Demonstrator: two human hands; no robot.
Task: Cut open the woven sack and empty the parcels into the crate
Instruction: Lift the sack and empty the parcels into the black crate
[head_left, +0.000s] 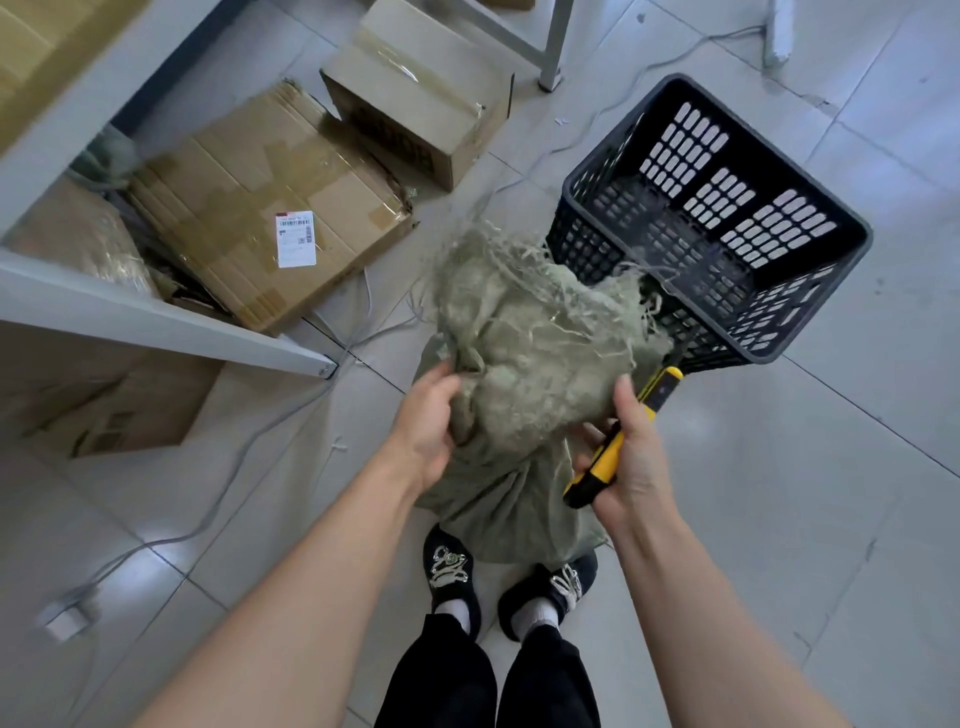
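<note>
Woven sack (530, 353): greenish and pretty crumpled, standing on the floor (779, 493) right in front of the person's shoes (449, 566). The frayed top flops against the near rim of the crate. The fabric hides whatever's inside.
Left hand (428, 421): fingers dug into a bunched fold on the sack's left side. The fingertips are buried in the cloth.
Right hand (636, 457): wrapped round a yellow and black utility knife (602, 460) at the sack's right edge. Can't tell if those fingers also catch the fabric, or whether the blade is out.
Crate (779, 156): black slotted plastic, just beyond the sack on the right. The loose threads cover its near corner, and what's at the bottom is hard to make out.
Cardboard boxes (249, 187): one flattened with a white label and one taped shut behind it, off to the left.
Shelf frame (156, 317): grey metal, cut off by the left edge, with more bagged stuff under it that's too blurry to make out.
</note>
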